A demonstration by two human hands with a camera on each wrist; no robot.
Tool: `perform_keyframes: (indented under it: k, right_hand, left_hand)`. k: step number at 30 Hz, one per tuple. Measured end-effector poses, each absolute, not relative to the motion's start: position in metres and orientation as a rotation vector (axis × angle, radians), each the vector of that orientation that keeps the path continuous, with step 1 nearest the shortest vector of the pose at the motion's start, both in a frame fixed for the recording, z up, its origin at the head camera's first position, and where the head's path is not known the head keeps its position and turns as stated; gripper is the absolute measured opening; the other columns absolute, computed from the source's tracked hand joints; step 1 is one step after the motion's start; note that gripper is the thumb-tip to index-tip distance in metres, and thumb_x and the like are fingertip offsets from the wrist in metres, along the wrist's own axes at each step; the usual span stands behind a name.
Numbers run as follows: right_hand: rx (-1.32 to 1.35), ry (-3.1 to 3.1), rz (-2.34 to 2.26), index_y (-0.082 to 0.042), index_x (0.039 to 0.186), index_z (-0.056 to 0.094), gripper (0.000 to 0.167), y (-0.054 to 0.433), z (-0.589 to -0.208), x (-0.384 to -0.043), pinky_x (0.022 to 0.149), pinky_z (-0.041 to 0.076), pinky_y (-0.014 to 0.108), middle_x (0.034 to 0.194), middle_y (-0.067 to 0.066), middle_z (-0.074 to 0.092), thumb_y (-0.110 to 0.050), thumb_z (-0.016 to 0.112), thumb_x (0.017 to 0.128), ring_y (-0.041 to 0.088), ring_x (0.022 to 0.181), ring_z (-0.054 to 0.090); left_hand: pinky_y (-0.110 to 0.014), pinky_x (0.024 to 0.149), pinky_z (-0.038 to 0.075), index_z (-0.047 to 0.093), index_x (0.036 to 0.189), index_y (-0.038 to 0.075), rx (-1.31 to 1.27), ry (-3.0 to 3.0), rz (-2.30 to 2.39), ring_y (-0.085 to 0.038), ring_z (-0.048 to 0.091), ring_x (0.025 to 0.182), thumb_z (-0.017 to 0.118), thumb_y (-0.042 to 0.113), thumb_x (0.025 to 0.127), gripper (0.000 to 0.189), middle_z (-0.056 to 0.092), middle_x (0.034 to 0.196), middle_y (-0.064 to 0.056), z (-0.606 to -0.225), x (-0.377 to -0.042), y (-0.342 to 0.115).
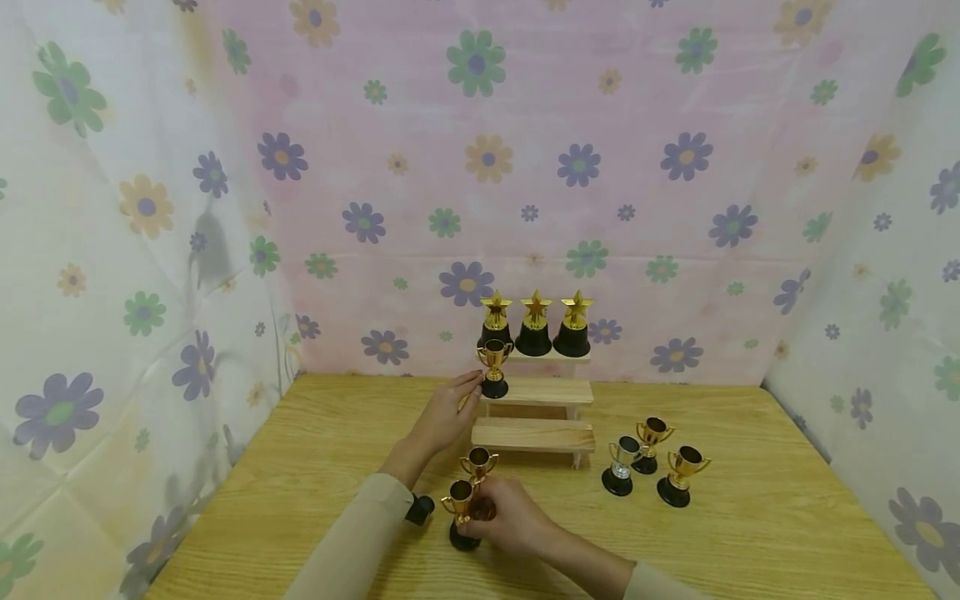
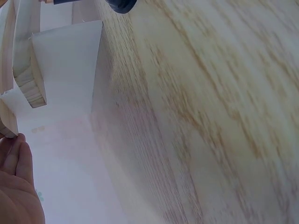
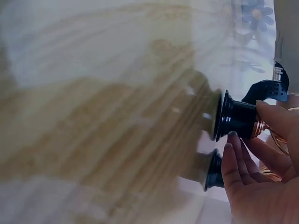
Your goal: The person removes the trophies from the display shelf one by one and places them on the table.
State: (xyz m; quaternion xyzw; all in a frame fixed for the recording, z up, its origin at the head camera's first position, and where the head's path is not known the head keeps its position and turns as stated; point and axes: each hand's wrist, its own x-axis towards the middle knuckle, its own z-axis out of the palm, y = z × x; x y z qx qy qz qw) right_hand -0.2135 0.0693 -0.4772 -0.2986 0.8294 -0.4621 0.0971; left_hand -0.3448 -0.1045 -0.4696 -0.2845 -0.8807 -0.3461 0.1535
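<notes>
Sleeves (image 1: 348,533) outstretched, right hand (image 1: 517,518) pinched round a gold trophy (image 1: 460,498), left hand (image 1: 442,414) straight-fingered at a step (image 1: 551,391)

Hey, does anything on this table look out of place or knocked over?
Nothing appears fallen, spilled or damaged. One mild oddity: the silver cup, right of the wooden steps, is the only one that colour. Every other cup in view matches the gold cup in the right hand.
</notes>
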Motion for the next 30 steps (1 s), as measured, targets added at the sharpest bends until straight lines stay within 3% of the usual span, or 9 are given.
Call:
perform_keyframes:
  k: [16, 30]
  right_hand:
    - [-0.847, 2.351, -1.452, -0.008, 0.094, 0.076, 0.011, 0.07, -0.482, -0.213, 0.063, 0.052, 0.019, 0.082, -0.004, 0.069, -0.011, 0.083, 0.086, 0.003, 0.069, 0.061]
    - [-0.866, 2.419, -1.364, -0.008, 0.094, 0.075, 0.016, 0.084, -0.472, -0.213, 0.068, 0.054, 0.02, 0.086, 0.002, 0.07, -0.018, 0.084, 0.086, 0.003, 0.073, 0.062]
  left_hand:
    - [-0.048, 0.115, 0.042, 0.055, 0.144, -0.005, -0.826, -2.502, -0.973, -0.036, 0.05, 0.139, 0.047, 0.019, 0.11, 0.042, 0.054, 0.149, -0.019, -0.47, -0.345, -0.104]
    - [-0.049, 0.116, 0.04, 0.055, 0.146, -0.001, -0.821, -2.524, -0.997, -0.036, 0.048, 0.141, 0.047, 0.021, 0.111, 0.042, 0.052, 0.15, -0.021, -0.47, -0.345, -0.105]
